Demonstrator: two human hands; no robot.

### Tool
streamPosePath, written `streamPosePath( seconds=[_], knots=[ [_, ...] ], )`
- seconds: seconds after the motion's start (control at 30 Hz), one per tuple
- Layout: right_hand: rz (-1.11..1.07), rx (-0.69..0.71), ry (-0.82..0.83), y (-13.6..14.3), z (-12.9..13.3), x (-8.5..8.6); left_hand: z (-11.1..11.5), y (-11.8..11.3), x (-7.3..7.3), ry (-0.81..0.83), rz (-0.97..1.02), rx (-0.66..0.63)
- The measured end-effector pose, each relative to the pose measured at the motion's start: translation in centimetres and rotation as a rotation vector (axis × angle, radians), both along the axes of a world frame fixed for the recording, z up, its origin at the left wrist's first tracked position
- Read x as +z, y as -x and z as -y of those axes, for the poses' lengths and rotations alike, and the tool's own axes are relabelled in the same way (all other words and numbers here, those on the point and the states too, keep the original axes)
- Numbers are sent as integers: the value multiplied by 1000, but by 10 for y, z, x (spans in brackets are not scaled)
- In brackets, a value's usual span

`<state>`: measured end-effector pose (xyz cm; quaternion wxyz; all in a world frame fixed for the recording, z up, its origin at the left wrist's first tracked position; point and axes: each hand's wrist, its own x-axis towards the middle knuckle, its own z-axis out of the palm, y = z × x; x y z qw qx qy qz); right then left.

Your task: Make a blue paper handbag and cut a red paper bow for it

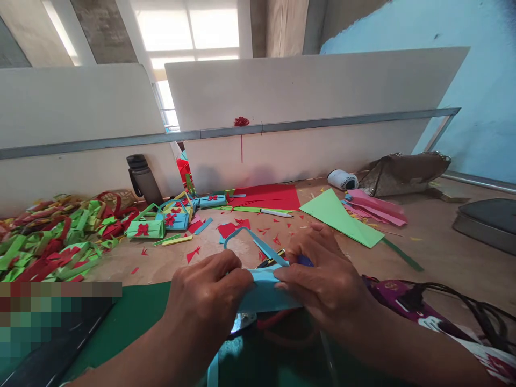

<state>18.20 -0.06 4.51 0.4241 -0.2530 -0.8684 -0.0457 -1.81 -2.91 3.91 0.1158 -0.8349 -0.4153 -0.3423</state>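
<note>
In front of me, a small light-blue folded paper bag (266,295) is held between both hands, with a thin blue paper strip (250,234) looping up from its top. My left hand (209,285) pinches its left upper edge between thumb and fingers. On the other side, my right hand (322,269) grips the right edge, where the strip's end meets the bag. Just behind the bag lies a black and yellow tool (274,259), mostly hidden by my right hand. Beyond my left hand stand a green paper bag (145,230) and a blue paper bag (177,220) with red bows.
Red and green paper pieces (60,242) are heaped at left near a dark bottle (144,178). A red sheet (268,196), a pen (276,213), a green sheet (341,217) and pink paper (379,207) lie ahead among scraps. At right are a handbag (407,174) and dark cables (463,301).
</note>
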Motion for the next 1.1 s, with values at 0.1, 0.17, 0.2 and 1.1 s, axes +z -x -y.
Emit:
streamPosePath(
  seconds=[0.1,0.17,0.2,1.1],
  knots=[
    [-14,2,12,1,0,0,-1,-1,-1,-38,16,-18],
    [-15,9,13,1,-2,-1,-3,-2,-1,-69,40,-62],
    [-12,17,13,1,-3,-2,-4,-3,-1,-77,47,-85],
    [126,48,138,4,7,-10,-3,-10,1,130,-42,-153]
  ],
)
